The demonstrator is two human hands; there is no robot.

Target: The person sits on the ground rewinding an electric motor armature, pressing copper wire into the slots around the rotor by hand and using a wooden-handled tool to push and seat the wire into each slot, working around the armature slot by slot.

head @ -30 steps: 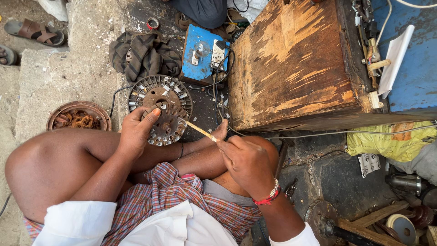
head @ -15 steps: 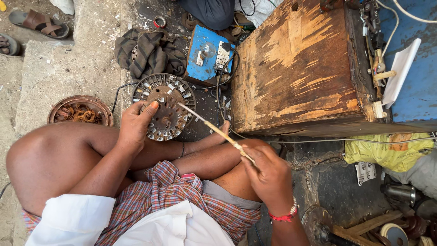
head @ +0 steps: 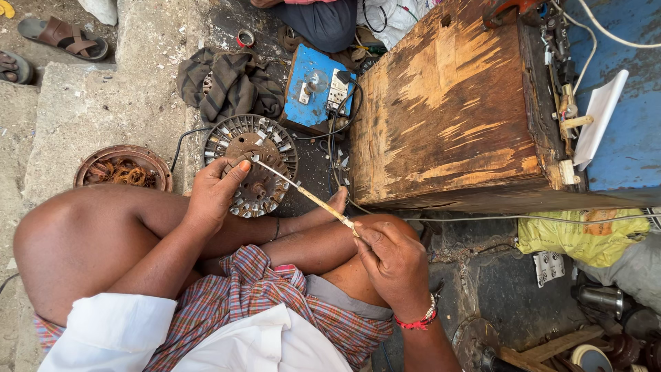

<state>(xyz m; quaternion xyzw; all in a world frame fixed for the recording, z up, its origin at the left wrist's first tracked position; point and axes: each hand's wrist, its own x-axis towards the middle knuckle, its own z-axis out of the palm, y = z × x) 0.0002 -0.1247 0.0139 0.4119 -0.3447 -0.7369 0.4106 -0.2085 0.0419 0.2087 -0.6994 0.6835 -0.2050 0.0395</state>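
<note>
A round metal motor stator (head: 252, 162) with slotted teeth and white paper slips rests on the ground in front of my crossed legs. My left hand (head: 215, 191) grips its near edge, thumb on the core. My right hand (head: 394, 262) pinches the near end of a long thin strip (head: 303, 193), pale and stick-like, which stretches diagonally from my fingers up to the stator's centre. A red bracelet sits on my right wrist.
A blue electrical box (head: 319, 91) with a socket and cables lies beyond the stator. A worn wooden crate (head: 447, 110) stands to the right. A rusty bowl (head: 124, 167) with copper wire, a dark cloth (head: 227, 86), sandals (head: 63, 36) and another person's leg (head: 318, 22) are nearby.
My right hand has drawn back towards my knee, pulling the thin strip out longer from the stator. My left hand stays on the stator.
</note>
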